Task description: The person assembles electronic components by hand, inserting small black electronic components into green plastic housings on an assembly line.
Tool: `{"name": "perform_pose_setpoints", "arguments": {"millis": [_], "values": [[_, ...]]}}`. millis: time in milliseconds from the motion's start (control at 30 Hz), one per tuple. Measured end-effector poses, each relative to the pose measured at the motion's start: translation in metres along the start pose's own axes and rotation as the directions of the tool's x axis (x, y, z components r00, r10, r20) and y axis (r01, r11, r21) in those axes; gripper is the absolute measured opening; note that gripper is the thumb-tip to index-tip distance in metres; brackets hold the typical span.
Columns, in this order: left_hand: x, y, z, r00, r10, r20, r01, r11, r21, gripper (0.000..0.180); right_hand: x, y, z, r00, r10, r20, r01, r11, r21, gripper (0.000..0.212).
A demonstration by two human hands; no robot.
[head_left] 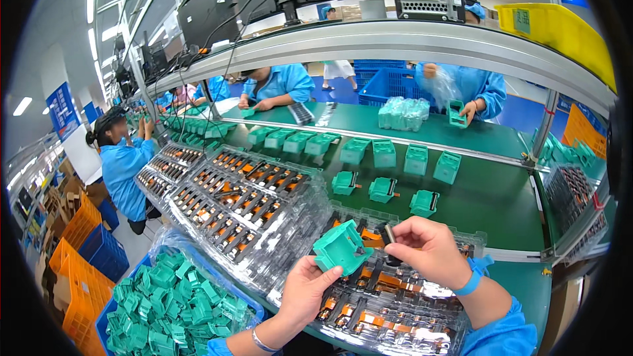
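Note:
My left hand (304, 292) is closed on a green plastic housing (339, 249), an open box-like shell tilted with its hollow side up. Just to its right, my right hand (430, 249) pinches a small black part with a metallic roller-like piece (390, 234). The part is close to the housing; whether they touch I cannot tell. Both hands are above a clear plastic tray (455, 320) of black parts with orange strips. Three green housings with dark parts in them, such as this one (424, 203), sit on the green bench beyond my right hand.
More green housings (356, 150) stand in a row farther back. Stacked clear trays of parts (244, 198) lie to the left. A blue bin (254, 303) heaped with loose green housings is at lower left. A metal frame (369, 41) crosses above the bench. Co-workers in blue (283, 86) work nearby.

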State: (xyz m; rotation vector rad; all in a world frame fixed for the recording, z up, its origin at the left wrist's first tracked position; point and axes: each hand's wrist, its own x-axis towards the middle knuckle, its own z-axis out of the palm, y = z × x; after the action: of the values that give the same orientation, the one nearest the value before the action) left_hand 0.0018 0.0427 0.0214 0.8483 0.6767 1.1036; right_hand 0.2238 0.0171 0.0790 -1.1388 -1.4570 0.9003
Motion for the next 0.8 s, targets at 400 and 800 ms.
{"name": "perform_pose_setpoints", "arguments": {"millis": [400,800], "values": [[-0.001,-0.010,0.007,0.998,0.048,0.047,-0.054,0.990,0.127,0.032,0.009,0.016,0.009,0.991,-0.119,0.056,0.131,0.930,-0.344,0.020],[-0.009,-0.010,-0.002,0.984,0.124,0.132,-0.135,0.988,0.076,0.031,0.013,0.040,0.013,0.985,0.078,0.155,-0.068,0.995,-0.066,0.022]]}}
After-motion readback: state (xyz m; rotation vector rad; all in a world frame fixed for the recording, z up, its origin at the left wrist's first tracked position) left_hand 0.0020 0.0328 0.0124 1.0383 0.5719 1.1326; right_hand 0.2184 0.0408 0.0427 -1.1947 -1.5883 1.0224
